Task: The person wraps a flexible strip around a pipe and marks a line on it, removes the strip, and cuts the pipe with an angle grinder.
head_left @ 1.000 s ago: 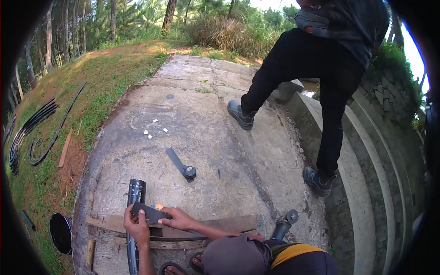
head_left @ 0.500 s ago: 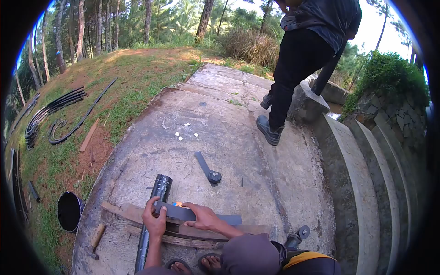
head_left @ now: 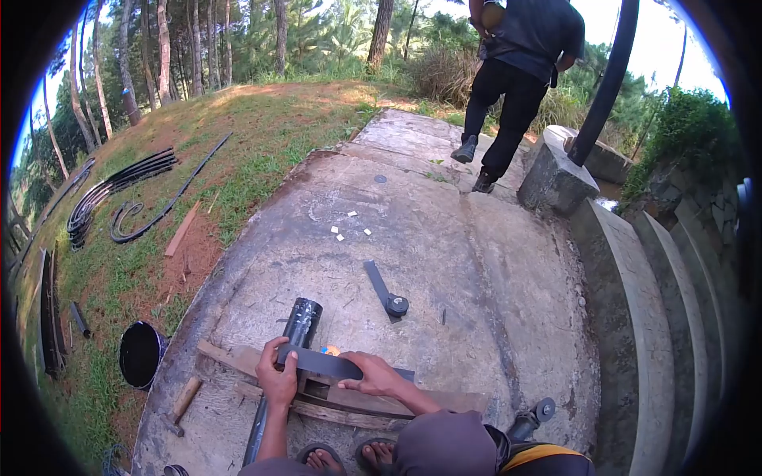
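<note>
The concrete floor (head_left: 429, 254) carries a dark pipe (head_left: 304, 320), wooden boards (head_left: 452, 401), a hammer (head_left: 187, 395), a grinder (head_left: 530, 421), small white pieces (head_left: 352, 213), a flat grey disc (head_left: 380, 178) and a grey strip (head_left: 375, 278) with a round black piece (head_left: 398, 305) at one end.

We're holding the strip (head_left: 324, 362) between our left hand (head_left: 278, 374) and right hand (head_left: 376, 375), over planks (head_left: 446, 403) lying across the slab (head_left: 429, 246). Pipe (head_left: 303, 320) is running by the left one; hammer (head_left: 186, 399) lying left, bucket (head_left: 143, 354) sitting farther left, grinder (head_left: 529, 420) lying right, small pieces (head_left: 340, 237) resting ahead.
</note>
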Action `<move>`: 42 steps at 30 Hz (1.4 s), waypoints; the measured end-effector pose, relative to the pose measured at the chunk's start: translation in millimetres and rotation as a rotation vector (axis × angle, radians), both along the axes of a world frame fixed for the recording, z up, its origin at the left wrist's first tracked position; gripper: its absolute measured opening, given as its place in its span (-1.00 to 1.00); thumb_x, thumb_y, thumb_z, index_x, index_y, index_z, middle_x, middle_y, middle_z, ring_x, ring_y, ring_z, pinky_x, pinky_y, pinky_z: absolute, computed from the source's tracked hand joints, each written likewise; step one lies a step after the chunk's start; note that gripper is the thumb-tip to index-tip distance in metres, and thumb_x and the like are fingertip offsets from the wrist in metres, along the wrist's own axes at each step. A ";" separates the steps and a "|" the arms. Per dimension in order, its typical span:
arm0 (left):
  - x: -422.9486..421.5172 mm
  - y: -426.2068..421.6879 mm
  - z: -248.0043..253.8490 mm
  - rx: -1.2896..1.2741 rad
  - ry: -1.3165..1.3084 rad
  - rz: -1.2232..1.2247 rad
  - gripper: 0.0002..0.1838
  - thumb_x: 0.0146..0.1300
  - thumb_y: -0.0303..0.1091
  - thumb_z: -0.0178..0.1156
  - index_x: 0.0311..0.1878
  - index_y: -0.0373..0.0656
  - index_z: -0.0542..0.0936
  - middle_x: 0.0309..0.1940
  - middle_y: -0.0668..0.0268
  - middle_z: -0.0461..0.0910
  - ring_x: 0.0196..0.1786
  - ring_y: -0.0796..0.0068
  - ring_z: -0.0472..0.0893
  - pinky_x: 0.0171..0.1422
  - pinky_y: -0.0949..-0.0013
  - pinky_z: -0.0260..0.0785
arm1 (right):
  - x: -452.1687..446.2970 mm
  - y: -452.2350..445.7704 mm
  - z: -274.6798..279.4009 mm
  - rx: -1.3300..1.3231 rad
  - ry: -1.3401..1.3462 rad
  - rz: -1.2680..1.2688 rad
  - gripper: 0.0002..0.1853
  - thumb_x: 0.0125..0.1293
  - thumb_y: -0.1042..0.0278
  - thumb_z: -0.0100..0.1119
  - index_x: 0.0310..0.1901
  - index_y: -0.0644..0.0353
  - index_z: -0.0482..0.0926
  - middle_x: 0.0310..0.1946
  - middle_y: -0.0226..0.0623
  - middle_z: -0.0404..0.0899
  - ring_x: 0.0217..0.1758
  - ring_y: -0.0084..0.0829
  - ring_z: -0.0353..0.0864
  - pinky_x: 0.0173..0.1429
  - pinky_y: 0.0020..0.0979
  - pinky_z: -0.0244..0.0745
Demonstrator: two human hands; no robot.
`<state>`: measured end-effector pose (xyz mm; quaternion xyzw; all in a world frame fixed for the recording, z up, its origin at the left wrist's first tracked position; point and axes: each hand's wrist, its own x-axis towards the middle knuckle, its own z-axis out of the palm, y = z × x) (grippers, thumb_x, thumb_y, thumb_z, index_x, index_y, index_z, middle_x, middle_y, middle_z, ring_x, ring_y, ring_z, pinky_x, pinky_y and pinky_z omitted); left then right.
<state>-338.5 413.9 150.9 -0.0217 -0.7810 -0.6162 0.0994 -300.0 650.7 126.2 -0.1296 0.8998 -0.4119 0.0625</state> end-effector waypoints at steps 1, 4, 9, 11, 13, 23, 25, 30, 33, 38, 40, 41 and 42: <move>0.7 1.5 0.4 -0.004 0.003 -0.005 -0.67 0.28 -0.57 0.28 0.12 -0.21 0.63 -0.40 0.36 0.64 -0.33 0.66 0.56 -0.22 0.46 0.42 | 0.4 -1.4 -2.4 -0.016 0.023 -0.013 -0.38 0.31 -0.08 0.41 0.24 0.21 0.59 0.10 0.04 0.69 0.18 0.01 0.69 0.24 -0.09 0.55; -0.3 5.0 -2.3 0.004 -0.002 -0.039 -0.67 0.28 -0.57 0.30 0.12 -0.21 0.63 -0.38 0.35 0.65 -0.30 0.67 0.57 -0.21 0.47 0.42 | -6.6 3.8 -1.6 -0.154 -0.154 -0.019 -0.45 0.34 -0.04 0.38 0.22 0.16 0.62 -0.03 0.06 0.74 0.09 0.07 0.73 0.20 -0.08 0.57; -3.5 9.7 -0.7 0.000 -0.013 -0.077 -0.59 0.31 -0.56 0.30 0.23 -0.22 0.59 -0.34 0.33 0.68 -0.28 0.62 0.62 -0.16 0.45 0.50 | -10.6 16.3 2.6 -0.136 -0.127 -0.125 -0.61 0.36 0.04 0.35 0.06 0.15 0.70 -0.17 0.02 0.76 -0.02 0.06 0.76 0.09 -0.06 0.59; -5.6 8.3 1.4 0.037 -0.004 -0.067 -0.54 0.32 -0.55 0.31 0.29 -0.22 0.56 -0.26 0.28 0.70 -0.24 0.54 0.66 -0.06 0.40 0.57 | -18.1 35.2 0.8 0.006 -0.166 -0.182 -0.60 0.34 0.03 0.36 0.08 0.11 0.71 -0.14 0.03 0.77 0.01 0.06 0.75 0.12 -0.03 0.59; -11.2 0.5 -2.6 -0.027 0.034 -0.032 -0.55 0.32 -0.54 0.31 0.29 -0.23 0.56 -0.21 0.24 0.70 -0.19 0.50 0.67 0.01 0.37 0.56 | -15.7 48.0 -5.1 0.118 -0.205 -0.242 -0.58 0.32 0.03 0.38 0.10 0.09 0.72 -0.11 0.02 0.77 0.03 0.06 0.75 0.14 -0.02 0.59; -49.4 -23.0 -33.8 -0.183 -0.065 -0.067 -0.57 0.39 -0.28 0.35 0.26 -0.22 0.61 -0.03 0.09 0.73 0.06 0.26 0.71 0.18 0.20 0.54 | -28.3 66.7 -28.7 0.166 -0.245 -0.341 -0.56 0.29 0.08 0.39 0.14 0.08 0.72 -0.04 0.05 0.76 0.09 0.03 0.75 0.18 -0.07 0.60; -57.2 -26.0 -34.8 -0.144 -0.108 -0.076 -0.55 0.41 -0.22 0.35 0.26 -0.22 0.61 -0.01 0.09 0.73 0.05 0.29 0.72 0.17 0.23 0.56 | -39.1 67.4 -32.5 0.141 -0.244 -0.331 -0.58 0.30 0.11 0.38 0.12 0.12 0.72 -0.05 0.06 0.76 0.07 0.03 0.76 0.17 -0.10 0.60; -79.6 -27.8 -49.3 -0.102 -0.198 -0.150 -0.48 0.46 -0.04 0.33 0.29 -0.24 0.60 -0.03 0.13 0.73 0.03 0.37 0.72 0.19 0.26 0.56 | -64.5 61.2 -52.2 0.075 -0.275 -0.293 -0.61 0.30 0.15 0.39 0.11 0.10 0.74 0.00 0.05 0.76 0.11 0.05 0.74 0.22 -0.07 0.59; -106.6 -30.9 -81.7 -0.103 -0.270 -0.186 -0.43 0.50 0.06 0.26 0.30 -0.24 0.60 0.02 0.16 0.72 0.09 0.41 0.67 0.28 0.23 0.49 | -85.6 48.7 -69.3 -0.023 -0.290 -0.264 -0.60 0.31 0.17 0.39 0.13 0.12 0.73 0.03 0.05 0.75 0.14 0.02 0.74 0.25 -0.10 0.58; -140.5 -19.2 -80.8 0.187 -0.669 -0.226 -0.27 0.50 0.24 0.16 0.44 -0.18 0.48 0.11 0.25 0.66 0.05 0.47 0.59 0.21 0.33 0.37 | -126.0 19.6 -84.4 -0.299 -0.405 -0.212 -0.60 0.35 0.22 0.38 0.16 0.18 0.72 0.04 0.03 0.76 0.18 -0.11 0.74 0.28 -0.18 0.55; -154.8 -20.9 -82.8 0.298 -0.832 -0.265 -0.24 0.49 0.27 0.16 0.48 -0.16 0.44 0.09 0.27 0.66 0.01 0.49 0.59 0.18 0.33 0.38 | -144.4 7.8 -96.4 -0.373 -0.369 -0.190 -0.60 0.36 0.24 0.38 0.18 0.21 0.71 0.04 0.01 0.77 0.19 -0.16 0.73 0.29 -0.21 0.54; -159.0 -21.5 -84.2 0.337 -0.837 -0.281 -0.25 0.48 0.24 0.16 0.44 -0.20 0.49 0.14 0.15 0.66 0.05 0.37 0.63 0.19 0.32 0.46 | -151.5 3.4 -101.8 -0.391 -0.336 -0.175 -0.59 0.35 0.24 0.38 0.18 0.21 0.70 0.04 0.01 0.77 0.19 -0.15 0.73 0.28 -0.21 0.54; -159.5 -20.8 -80.5 0.275 -0.769 -0.303 -0.28 0.47 0.19 0.20 0.43 -0.21 0.50 0.13 0.15 0.67 0.03 0.39 0.64 0.19 0.34 0.46 | -157.3 -0.9 -102.5 -0.408 -0.302 -0.160 -0.59 0.35 0.25 0.38 0.18 0.22 0.70 0.04 0.01 0.77 0.19 -0.15 0.73 0.28 -0.21 0.54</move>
